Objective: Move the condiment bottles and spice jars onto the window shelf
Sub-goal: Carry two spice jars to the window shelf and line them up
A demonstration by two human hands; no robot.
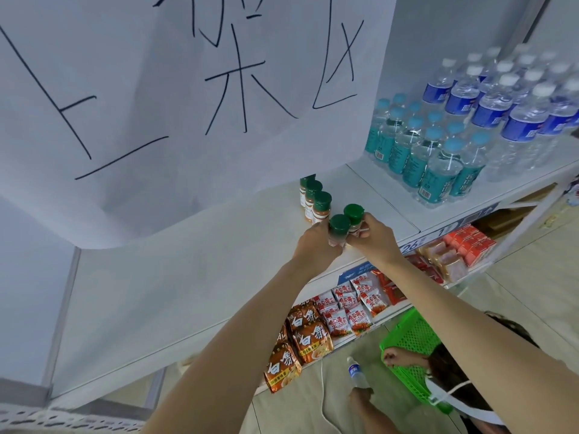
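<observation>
Two small spice jars, green caps over orange-red powder: the nearer jar [339, 230] sits in the left hand [316, 245], fingers wrapped round its body, and the farther jar [354, 218] is pinched by the right hand [374, 234]. Both stand upright, touching, just above the white shelf [194, 277], close to three matching jars in a row [315, 198]. Both forearms reach up, wrists nearly meeting.

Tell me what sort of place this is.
Probably a small shop or a mock-up of one. White shelving carries rows of water bottles, packaged snacks and price strips, and a green shopping basket sits on the floor.
</observation>
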